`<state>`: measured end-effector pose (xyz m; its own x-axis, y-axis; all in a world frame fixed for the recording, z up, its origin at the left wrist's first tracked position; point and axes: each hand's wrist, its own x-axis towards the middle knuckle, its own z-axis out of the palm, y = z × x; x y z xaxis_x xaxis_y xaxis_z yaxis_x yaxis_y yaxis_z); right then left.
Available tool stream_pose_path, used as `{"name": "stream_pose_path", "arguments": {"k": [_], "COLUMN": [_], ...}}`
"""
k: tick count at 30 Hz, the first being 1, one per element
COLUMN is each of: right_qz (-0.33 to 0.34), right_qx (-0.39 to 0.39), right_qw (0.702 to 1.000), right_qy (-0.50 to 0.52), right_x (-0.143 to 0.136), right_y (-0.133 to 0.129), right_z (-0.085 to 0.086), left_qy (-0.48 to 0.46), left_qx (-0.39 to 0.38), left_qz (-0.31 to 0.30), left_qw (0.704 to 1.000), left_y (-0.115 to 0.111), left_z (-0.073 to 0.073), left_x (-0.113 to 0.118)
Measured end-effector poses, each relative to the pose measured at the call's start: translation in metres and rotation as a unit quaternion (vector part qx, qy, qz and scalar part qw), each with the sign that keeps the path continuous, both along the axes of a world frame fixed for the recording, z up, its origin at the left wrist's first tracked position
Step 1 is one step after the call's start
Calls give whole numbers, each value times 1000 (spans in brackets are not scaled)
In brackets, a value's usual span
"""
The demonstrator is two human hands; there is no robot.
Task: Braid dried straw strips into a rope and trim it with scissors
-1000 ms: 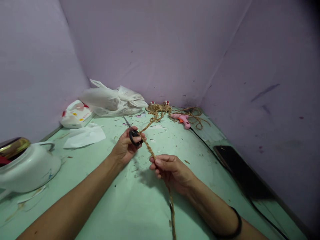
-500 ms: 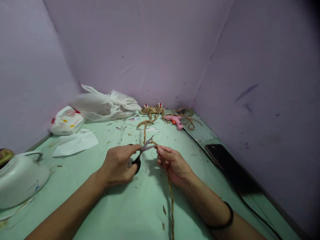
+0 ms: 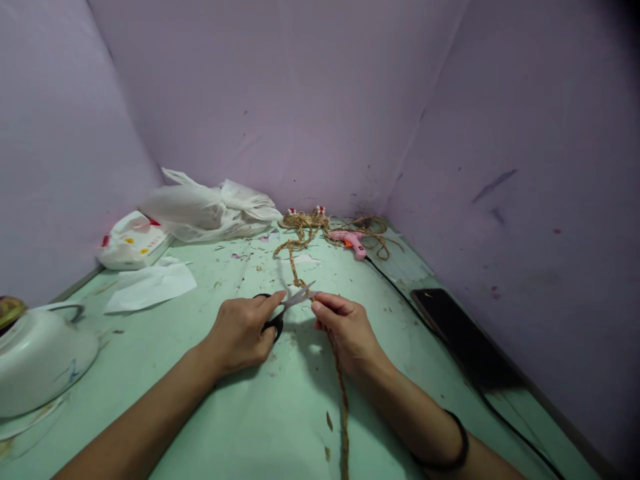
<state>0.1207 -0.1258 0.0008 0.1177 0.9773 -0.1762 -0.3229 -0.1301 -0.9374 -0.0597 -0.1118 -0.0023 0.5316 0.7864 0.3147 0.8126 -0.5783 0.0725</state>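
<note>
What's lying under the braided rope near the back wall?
The pink glue gun lies among the loose rope loops on the green table; strands cross its far end. Whatever sits beneath the denser tangle is covered.

Both of your forearms are bare right up to the lower edge of the view, so no sleeves show on either side. Your left hand (image 3: pixel 240 330) carries no ring, watch or band that can be seen, and its wrist is bare too. Your right hand (image 3: pixel 350 330) is likewise free of rings, but on that forearm, just behind the wrist, you wear a thin black band (image 3: pixel 457 443) that circles the arm closely, plain and dark, with no visible markings.
</note>
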Motion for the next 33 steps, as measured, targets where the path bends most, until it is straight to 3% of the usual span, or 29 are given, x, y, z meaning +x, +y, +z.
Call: {"name": "stream_pose_path", "arguments": {"k": [14, 20, 27, 33], "right_qz": [-18, 6, 90, 62], "right_qx": [8, -37, -108, -67], "right_qw": [1000, 994, 981, 993], "right_qy": [1, 105, 133, 79], "right_x": [0, 3, 10, 9], "right_y": [-2, 1, 3, 2], "right_z": [5, 7, 10, 8], "left_qy": [-82, -192, -132, -80], "left_qx": [-70, -86, -87, -57], "left_qz": [-27, 60, 75, 36], "left_qw": [994, 976, 984, 995], "left_y": [0, 3, -2, -4], "left_z": [3, 6, 11, 8], "left_x": [-1, -1, 4, 3]}}
